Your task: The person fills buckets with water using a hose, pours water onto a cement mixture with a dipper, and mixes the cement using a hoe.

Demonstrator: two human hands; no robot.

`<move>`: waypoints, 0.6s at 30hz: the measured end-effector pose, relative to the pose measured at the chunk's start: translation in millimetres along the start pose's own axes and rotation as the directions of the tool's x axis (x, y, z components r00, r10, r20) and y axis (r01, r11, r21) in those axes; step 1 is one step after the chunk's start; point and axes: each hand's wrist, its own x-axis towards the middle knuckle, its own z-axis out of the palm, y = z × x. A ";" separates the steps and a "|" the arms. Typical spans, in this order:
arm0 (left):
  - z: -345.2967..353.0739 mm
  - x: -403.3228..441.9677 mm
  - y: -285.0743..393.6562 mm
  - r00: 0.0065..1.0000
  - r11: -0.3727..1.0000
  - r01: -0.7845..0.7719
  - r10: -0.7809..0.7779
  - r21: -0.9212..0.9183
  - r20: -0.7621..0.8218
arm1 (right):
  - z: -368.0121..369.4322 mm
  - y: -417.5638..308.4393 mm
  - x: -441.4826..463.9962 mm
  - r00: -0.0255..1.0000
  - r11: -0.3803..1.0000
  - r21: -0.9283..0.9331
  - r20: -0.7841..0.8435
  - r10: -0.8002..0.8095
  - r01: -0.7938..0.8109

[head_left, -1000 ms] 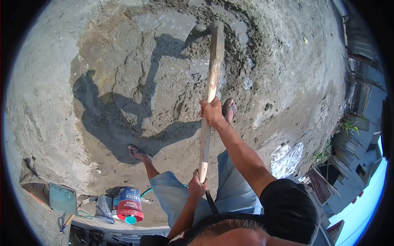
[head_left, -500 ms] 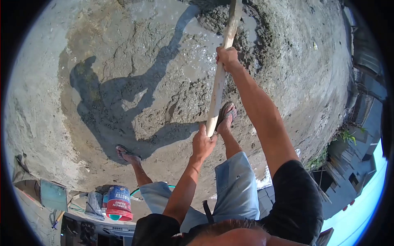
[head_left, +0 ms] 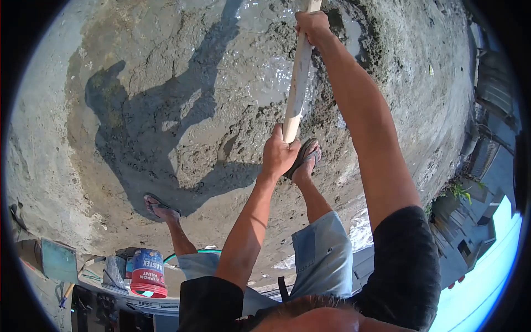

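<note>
A long pale wooden handle [head_left: 299, 77] slants up and slightly right over wet grey mortar [head_left: 249, 83] and runs out of the top edge. My right hand [head_left: 313, 26] is wrapped round it near the top of the view. Lower down, my left hand [head_left: 280, 152] grips the handle's near end, beside my sandalled right foot [head_left: 310, 159]. Whatever is at the handle's far end lies outside the view.
My sandalled left foot [head_left: 160, 207] stands at the mortar's lower edge. A blue and red paint bucket [head_left: 148, 273] is at the lower left, with a green hose and a greenish box [head_left: 58, 261] nearby. Plastic sheeting [head_left: 362, 229] lies right of my legs.
Both hands and the handle have moved up and away from my body, and both arms have stretched out. The tool's far end has left the view at the top.
</note>
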 end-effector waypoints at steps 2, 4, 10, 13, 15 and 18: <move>2.1 -40.7 -10.4 0.997 0.997 0.076 -0.076 0.026 -0.013 | 7.3 31.6 -18.1 0.995 0.992 -0.079 0.015 0.095 -0.094; -1.5 -79.9 -17.2 0.999 0.999 0.027 -0.026 0.021 -0.042 | 2.4 49.0 -56.7 0.995 0.989 0.114 0.049 0.087 -0.092; 11.7 -156.8 -35.5 0.995 0.995 0.100 -0.101 0.025 0.027 | -26.2 30.3 -167.4 0.985 0.976 0.140 0.064 0.162 -0.169; 12.9 -85.1 -23.9 0.995 0.998 -0.064 0.063 -0.005 -0.079 | -27.0 -24.9 -104.5 0.993 0.996 0.082 0.117 -0.035 0.026; -1.5 -9.3 -0.8 0.987 0.990 -0.139 0.139 0.000 -0.085 | -11.5 -52.4 -34.3 0.985 0.986 0.098 0.090 -0.144 0.136; -15.9 41.9 14.2 0.990 0.992 -0.120 0.118 -0.024 -0.080 | 1.5 -51.4 -16.1 0.959 0.987 0.127 0.253 -0.130 0.101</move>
